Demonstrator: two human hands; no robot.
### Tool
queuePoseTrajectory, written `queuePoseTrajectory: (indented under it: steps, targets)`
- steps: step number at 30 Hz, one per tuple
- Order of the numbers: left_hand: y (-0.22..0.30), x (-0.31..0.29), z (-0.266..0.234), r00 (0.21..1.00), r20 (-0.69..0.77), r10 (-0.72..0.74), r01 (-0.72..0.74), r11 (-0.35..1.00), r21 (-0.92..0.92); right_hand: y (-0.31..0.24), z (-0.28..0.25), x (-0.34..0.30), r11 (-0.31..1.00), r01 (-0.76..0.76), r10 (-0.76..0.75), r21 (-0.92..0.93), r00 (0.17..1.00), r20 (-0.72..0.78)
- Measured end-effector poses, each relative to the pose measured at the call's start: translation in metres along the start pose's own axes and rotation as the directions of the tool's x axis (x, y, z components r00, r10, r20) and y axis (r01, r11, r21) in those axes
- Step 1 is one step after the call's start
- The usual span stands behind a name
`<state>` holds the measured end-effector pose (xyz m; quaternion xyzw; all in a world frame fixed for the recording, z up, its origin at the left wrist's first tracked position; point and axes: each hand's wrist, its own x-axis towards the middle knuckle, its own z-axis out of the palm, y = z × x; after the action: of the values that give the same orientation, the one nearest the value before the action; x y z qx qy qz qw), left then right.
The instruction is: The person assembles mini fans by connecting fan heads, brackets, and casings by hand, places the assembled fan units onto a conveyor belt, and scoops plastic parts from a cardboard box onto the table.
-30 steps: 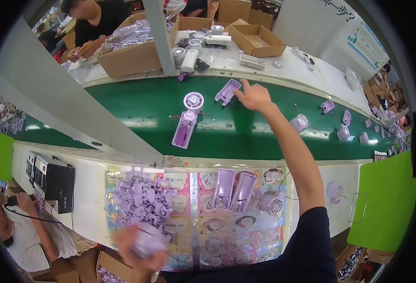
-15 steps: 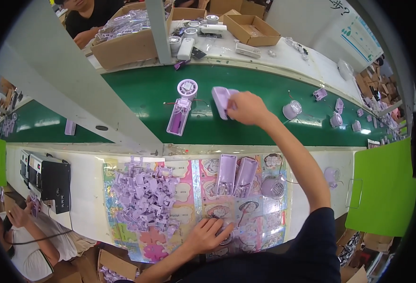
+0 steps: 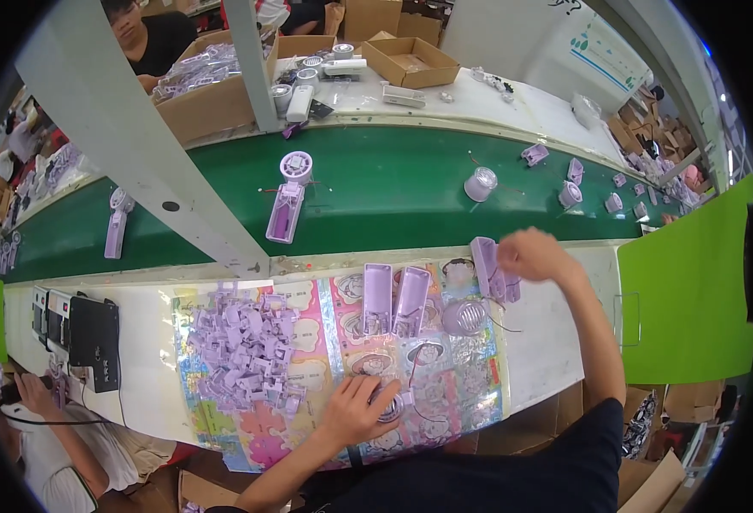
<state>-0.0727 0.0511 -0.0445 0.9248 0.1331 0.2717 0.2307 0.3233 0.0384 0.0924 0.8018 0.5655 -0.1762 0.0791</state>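
The right hand (image 3: 533, 255) has drawn a lilac shell (image 3: 483, 263) off the green belt (image 3: 376, 197) since half a second ago, and that shell is now above the counter's (image 3: 549, 350) far edge, right of a pair of long shells (image 3: 377, 295), so another housing is within easy reach of the work in hand; the right hand is blurred, its fingers at the shell's edge, and I cannot tell whether it grips or has let go; the left hand (image 3: 361, 412) stays curled over a round fan head (image 3: 391, 409), holding it against the printed sheet (image 3: 265, 446); the shells look like smooth, moulded plastic, trough-like with rounded ends; a second fan head (image 3: 464, 318), drum-shaped with a slatted grille, lies near them, trailing a thin dark wire; the sheet has a glossy, wrinkled, film-like surface, and the heap of small parts (image 3: 241, 350) at its left is angular and jumbled
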Motion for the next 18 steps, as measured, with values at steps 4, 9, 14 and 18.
queuePoseTrajectory:
  steps: [4,9,14,18]
  targets:
    - [0.003,-0.002,0.003,0.998,-0.053,-0.017,0.019,0.999,0.031,0.022,-0.017,0.067,0.996,-0.08,0.063,-0.036,0.941,-0.331]
    - [0.006,-0.009,0.01,0.991,-0.131,-0.034,0.04,0.998,0.047,0.054,0.037,0.146,0.985,-0.168,0.163,0.032,0.859,-0.485]
    - [0.008,-0.013,0.014,0.979,-0.201,-0.019,0.029,0.998,0.049,0.062,0.039,0.127,1.0,-0.017,0.021,0.013,0.842,-0.538]
    - [0.006,-0.011,0.008,0.974,-0.202,-0.098,0.108,0.993,0.037,0.075,0.035,0.067,0.998,0.07,-0.056,0.005,0.843,-0.535]
